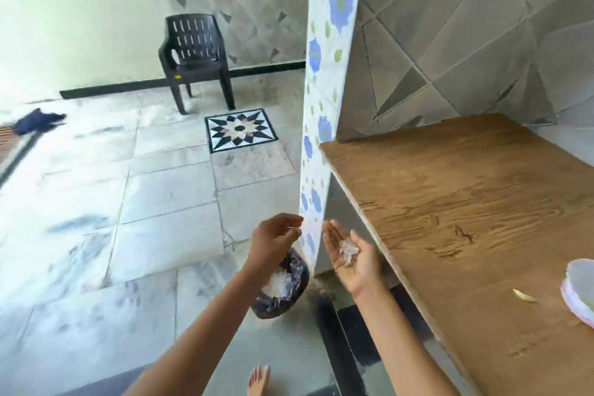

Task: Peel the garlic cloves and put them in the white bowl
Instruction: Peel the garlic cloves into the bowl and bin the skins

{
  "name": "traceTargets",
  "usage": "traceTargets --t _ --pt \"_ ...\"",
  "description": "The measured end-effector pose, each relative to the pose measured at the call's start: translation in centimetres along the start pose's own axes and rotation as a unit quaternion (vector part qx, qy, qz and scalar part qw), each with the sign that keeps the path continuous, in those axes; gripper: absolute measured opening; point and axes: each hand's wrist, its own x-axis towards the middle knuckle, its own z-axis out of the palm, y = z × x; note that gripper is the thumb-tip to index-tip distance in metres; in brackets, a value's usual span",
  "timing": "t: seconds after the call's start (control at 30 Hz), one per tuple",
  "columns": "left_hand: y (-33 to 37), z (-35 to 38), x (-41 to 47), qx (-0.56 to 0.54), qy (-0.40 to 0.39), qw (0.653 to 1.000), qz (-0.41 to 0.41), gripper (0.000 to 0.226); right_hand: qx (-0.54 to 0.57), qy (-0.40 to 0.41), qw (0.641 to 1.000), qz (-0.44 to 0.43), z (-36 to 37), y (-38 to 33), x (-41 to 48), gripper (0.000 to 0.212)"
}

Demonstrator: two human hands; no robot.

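Left hand [273,239]: pinches 1 skin sliver [293,228] over black bag [283,296].
Right hand [352,255]: flat, palm up, carrying loose skins [347,249].
Garlic clove [524,295]: on table [450,202] beside white bowl [578,292].
Risk: light skins may drift past the bag.

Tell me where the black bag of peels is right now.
Head view, low centre: the black bag sits on the floor under the left hand, at the foot of the flowered pillar, left of the wooden table.
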Motion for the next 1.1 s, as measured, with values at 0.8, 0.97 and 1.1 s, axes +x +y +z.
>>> traceTargets --t 0.8,0.97,1.1 --pt "-42.5 0.9 25.8 0.024 -0.008 0.981 -0.192 0.023 -0.042 0.193 0.978 0.068 -19.3 17.9 41.9 0.038" --pt "-50.9 2.6 26.7 0.055 -0.025 0.979 -0.197 0.024 -0.112 0.226 0.965 0.077 -25.4 20.5 46.5 0.046" --pt "-54.7 4.2 26.6 0.088 -0.04 0.976 -0.194 0.023 -0.203 0.247 0.938 0.133 -27.7 21.3 48.1 0.067"
